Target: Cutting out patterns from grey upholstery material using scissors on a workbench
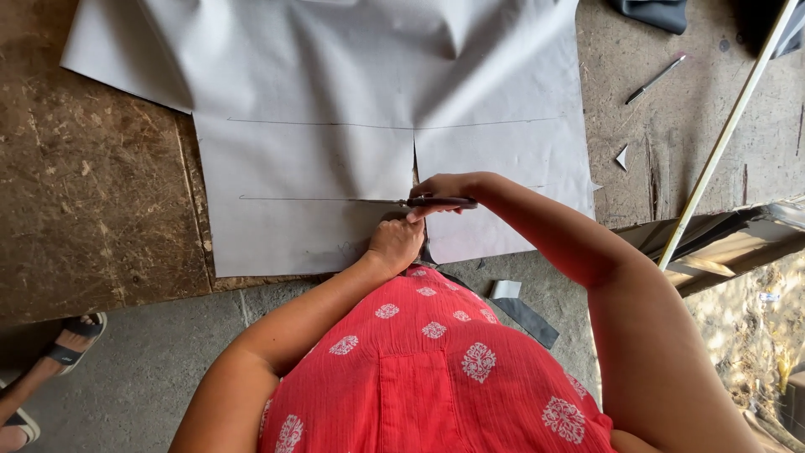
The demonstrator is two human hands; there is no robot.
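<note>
A large sheet of grey fabric lies flat on a worn wooden table, with thin drawn lines across it and a cut running up its middle. My right hand grips a pair of dark-handled scissors whose blades point left along a drawn line. My left hand rests with fingers curled on the fabric's near edge, just below the scissors, pressing the cloth down.
A pen lies on the table at the upper right, beside a long pale stick and a small fabric scrap. Dark cloth sits at the top right. Grey scraps lie on the concrete floor. Another person's sandalled feet stand at the lower left.
</note>
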